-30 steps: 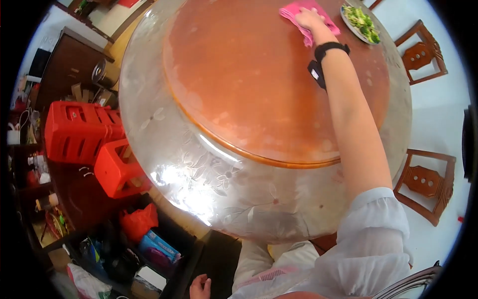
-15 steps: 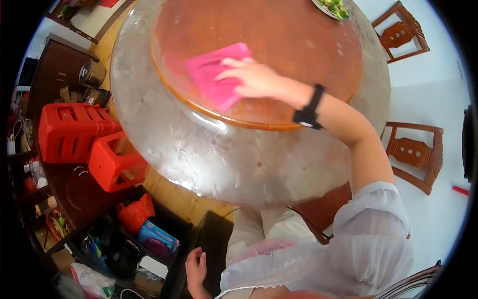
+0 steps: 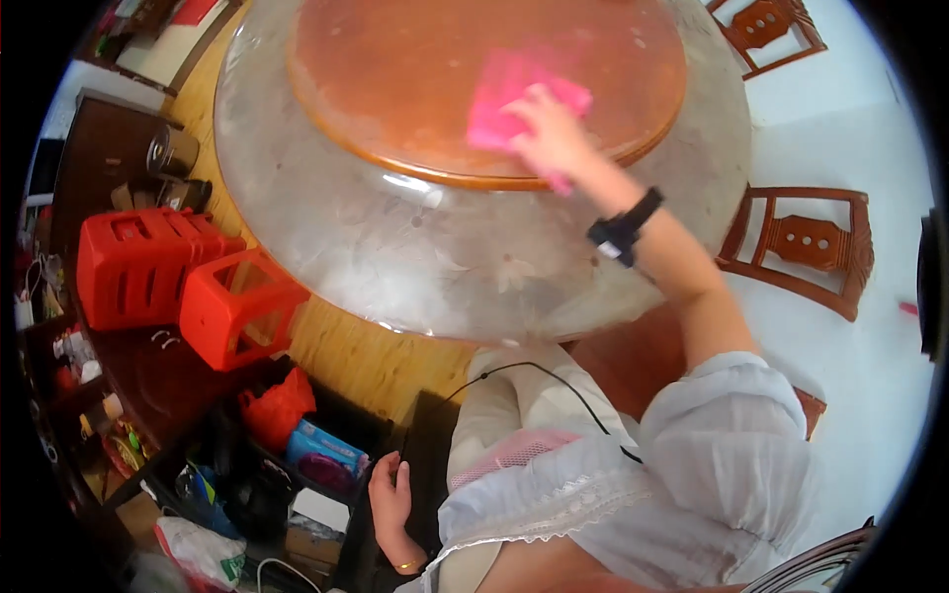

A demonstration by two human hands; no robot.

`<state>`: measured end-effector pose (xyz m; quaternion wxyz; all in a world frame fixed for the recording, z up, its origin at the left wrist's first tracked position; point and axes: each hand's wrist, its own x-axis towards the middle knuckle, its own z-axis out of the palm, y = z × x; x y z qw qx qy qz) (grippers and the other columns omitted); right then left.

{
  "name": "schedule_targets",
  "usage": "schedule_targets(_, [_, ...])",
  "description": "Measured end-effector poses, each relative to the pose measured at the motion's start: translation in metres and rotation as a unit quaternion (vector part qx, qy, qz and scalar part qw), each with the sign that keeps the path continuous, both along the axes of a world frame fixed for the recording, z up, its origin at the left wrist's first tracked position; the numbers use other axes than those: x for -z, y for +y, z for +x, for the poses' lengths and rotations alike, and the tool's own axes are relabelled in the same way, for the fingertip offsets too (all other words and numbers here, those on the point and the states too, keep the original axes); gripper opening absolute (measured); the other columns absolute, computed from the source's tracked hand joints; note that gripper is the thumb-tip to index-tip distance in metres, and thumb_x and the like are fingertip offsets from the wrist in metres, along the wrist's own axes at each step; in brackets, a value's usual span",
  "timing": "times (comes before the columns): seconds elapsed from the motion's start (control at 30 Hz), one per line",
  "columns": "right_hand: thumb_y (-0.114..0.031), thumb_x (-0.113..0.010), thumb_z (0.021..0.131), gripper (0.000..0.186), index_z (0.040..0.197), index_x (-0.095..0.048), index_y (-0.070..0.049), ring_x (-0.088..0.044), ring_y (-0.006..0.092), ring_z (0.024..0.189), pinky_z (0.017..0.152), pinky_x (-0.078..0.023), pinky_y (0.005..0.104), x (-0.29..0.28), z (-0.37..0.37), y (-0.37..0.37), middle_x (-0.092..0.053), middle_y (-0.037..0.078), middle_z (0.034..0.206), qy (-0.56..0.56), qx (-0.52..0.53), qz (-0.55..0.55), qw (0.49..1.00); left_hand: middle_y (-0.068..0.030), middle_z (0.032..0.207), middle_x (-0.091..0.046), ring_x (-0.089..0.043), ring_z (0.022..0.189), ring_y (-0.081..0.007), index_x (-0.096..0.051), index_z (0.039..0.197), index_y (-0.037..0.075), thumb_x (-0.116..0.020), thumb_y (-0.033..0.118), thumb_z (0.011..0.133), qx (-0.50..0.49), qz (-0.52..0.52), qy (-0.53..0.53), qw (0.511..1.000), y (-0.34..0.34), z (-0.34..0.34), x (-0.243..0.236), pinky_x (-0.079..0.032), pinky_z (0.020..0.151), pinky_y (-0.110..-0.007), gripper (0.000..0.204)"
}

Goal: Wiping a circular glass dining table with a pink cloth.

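My right hand (image 3: 554, 128) presses a bright pink cloth (image 3: 499, 99) against the round brown wooden turntable (image 3: 395, 89), close to its near right edge. The fingers and cloth are blurred by motion, and one corner of the cloth hangs past the turntable's rim. A black band with a small dark device (image 3: 623, 232) circles my right wrist. Low beside my body, my left hand (image 3: 390, 494) hangs with nothing in it, thumb and fingers a little apart. A gold bracelet (image 3: 408, 566) shows at that wrist.
A clear patterned cover lies over the round table (image 3: 415, 257) beneath the turntable. Red plastic stools (image 3: 148, 267) stand at left, above an open dark drawer (image 3: 371, 420) of bags and boxes. Carved wooden chairs (image 3: 811, 242) stand at right. A black cord (image 3: 554, 376) crosses my lap.
My right hand has swept the pink cloth rightward over the turntable. The view has shifted, so the plate of green food at the far edge is out of sight. My left hand still hangs down.
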<state>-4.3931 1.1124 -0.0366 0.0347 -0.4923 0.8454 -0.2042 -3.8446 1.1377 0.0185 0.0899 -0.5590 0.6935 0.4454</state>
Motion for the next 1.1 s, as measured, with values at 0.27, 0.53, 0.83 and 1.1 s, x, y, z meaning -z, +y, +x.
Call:
schedule_targets(0.27, [-0.015, -0.060, 0.068, 0.036, 0.104, -0.059, -0.018, -0.054, 0.0344, 0.096, 0.083, -0.046, 0.0417, -0.021, 0.062, 0.002, -0.045, 0.013, 0.119, -0.128, -0.056, 0.014, 0.990, -0.0183, 0.100, -0.061, -0.060, 0.091, -0.0281, -0.056, 0.105, -0.002, -0.057, 0.014, 0.085, -0.006, 0.015, -0.016, 1.000, -0.013, -0.005, 0.003, -0.046, 0.080, -0.035, 0.026])
schedule_targets(0.53, [-0.023, -0.057, 0.072, 0.038, 0.110, -0.057, -0.018, -0.049, 0.0362, 0.107, 0.091, -0.042, 0.0408, -0.005, -0.098, 0.131, -0.042, 0.019, 0.122, -0.022, 0.269, 0.003, 0.963, -0.0185, 0.097, -0.062, -0.061, 0.090, -0.0287, -0.056, 0.104, -0.002, -0.057, 0.013, 0.084, 0.038, 0.012, -0.070, 0.997, -0.024, -0.033, -0.005, -0.047, 0.077, -0.035, 0.026])
schedule_targets(0.83, [-0.047, -0.056, 0.074, 0.058, 0.126, -0.044, -0.024, -0.044, 0.0418, 0.113, 0.096, -0.038, 0.0398, 0.019, -0.207, 0.142, -0.035, 0.029, 0.123, -0.085, 0.404, 0.036, 0.910, -0.0175, 0.093, -0.062, -0.061, 0.089, -0.0289, -0.057, 0.102, -0.002, -0.058, 0.014, 0.083, 0.080, 0.021, -0.081, 0.993, -0.040, -0.049, 0.003, -0.047, 0.078, -0.035, 0.025])
schedule_targets(1.1, [-0.038, -0.059, 0.074, 0.058, 0.126, -0.042, -0.016, -0.046, 0.0444, 0.107, 0.094, -0.039, 0.0424, 0.015, -0.122, 0.145, -0.032, 0.026, 0.121, -0.122, 0.362, -0.001, 0.924, -0.0180, 0.092, -0.062, -0.060, 0.086, -0.0287, -0.057, 0.101, -0.002, -0.058, 0.012, 0.082, 0.112, -0.006, -0.060, 0.992, -0.046, -0.058, 0.005, -0.046, 0.078, -0.036, 0.024])
